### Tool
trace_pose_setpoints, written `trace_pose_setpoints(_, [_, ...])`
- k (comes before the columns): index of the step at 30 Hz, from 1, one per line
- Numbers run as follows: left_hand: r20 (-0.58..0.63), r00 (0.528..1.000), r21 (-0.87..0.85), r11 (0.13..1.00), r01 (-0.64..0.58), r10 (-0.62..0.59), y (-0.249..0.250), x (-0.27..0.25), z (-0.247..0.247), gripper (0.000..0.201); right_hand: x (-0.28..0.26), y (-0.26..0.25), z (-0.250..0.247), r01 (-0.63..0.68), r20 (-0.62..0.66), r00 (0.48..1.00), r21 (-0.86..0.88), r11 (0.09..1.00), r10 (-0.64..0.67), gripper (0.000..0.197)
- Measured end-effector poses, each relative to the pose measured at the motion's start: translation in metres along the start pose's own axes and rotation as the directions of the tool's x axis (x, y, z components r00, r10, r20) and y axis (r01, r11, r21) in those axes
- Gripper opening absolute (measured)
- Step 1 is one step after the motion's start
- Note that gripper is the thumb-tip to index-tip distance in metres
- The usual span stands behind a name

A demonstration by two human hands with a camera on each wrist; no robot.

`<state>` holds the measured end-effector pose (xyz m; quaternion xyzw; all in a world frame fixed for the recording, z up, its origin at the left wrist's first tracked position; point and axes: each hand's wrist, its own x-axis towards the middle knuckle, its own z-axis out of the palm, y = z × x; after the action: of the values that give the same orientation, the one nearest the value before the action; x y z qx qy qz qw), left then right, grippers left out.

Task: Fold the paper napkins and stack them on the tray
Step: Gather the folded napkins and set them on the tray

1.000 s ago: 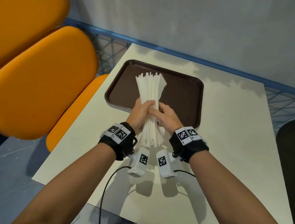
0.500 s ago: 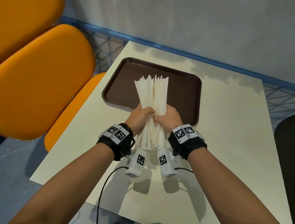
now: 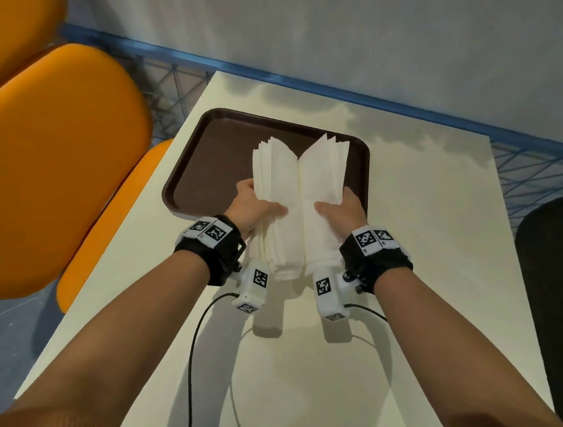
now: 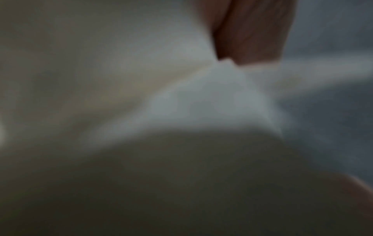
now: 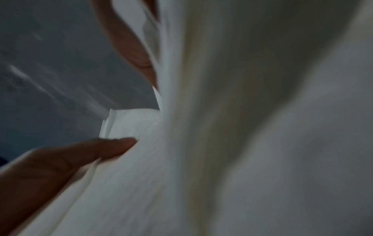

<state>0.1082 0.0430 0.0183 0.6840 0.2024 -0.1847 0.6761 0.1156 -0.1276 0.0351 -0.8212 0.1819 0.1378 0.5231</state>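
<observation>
A thick stack of white paper napkins (image 3: pixel 297 194) is held above the near edge of the brown tray (image 3: pixel 216 160), spread apart down the middle like a book. My left hand (image 3: pixel 255 207) grips the left half, thumb on top. My right hand (image 3: pixel 340 211) grips the right half the same way. Both wrist views are blurred and filled with white napkins (image 4: pixel 212 99) (image 5: pixel 141 143); the right wrist view shows a thumb (image 5: pixel 80 153) lying on the paper. The fingers under the stack are hidden in the head view.
The tray lies on a cream table (image 3: pixel 425 226) by a grey wall with a blue rail (image 3: pixel 385 103). Orange chairs (image 3: pixel 49 165) stand at the left, a dark chair (image 3: pixel 556 288) at the right. Black cables (image 3: pixel 194 359) trail from the wrist cameras over the table's near part.
The napkin stack was a tight upright bundle squeezed between both hands; now the hands have moved apart and the stack has split into two halves lying flatter.
</observation>
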Motion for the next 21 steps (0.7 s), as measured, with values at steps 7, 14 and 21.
trace_pose_setpoints(7, [0.026,0.998,0.054,0.997,0.056,-0.058,0.016,0.068,-0.013,0.068,0.059,0.006,-0.045,-0.059,-0.081,0.995,-0.111,0.992,0.050,0.040])
trace_pose_setpoints(14, [-0.041,0.998,0.358,0.931,0.068,-0.058,0.021,0.098,0.001,0.059,0.093,0.021,-0.040,-0.167,-0.082,0.985,-0.235,0.957,0.152,0.051])
trace_pose_setpoints(21, [-0.072,0.992,0.637,0.761,0.123,-0.100,0.020,0.095,0.012,0.097,0.102,0.028,-0.027,-0.148,-0.042,0.989,-0.330,0.932,0.143,0.090])
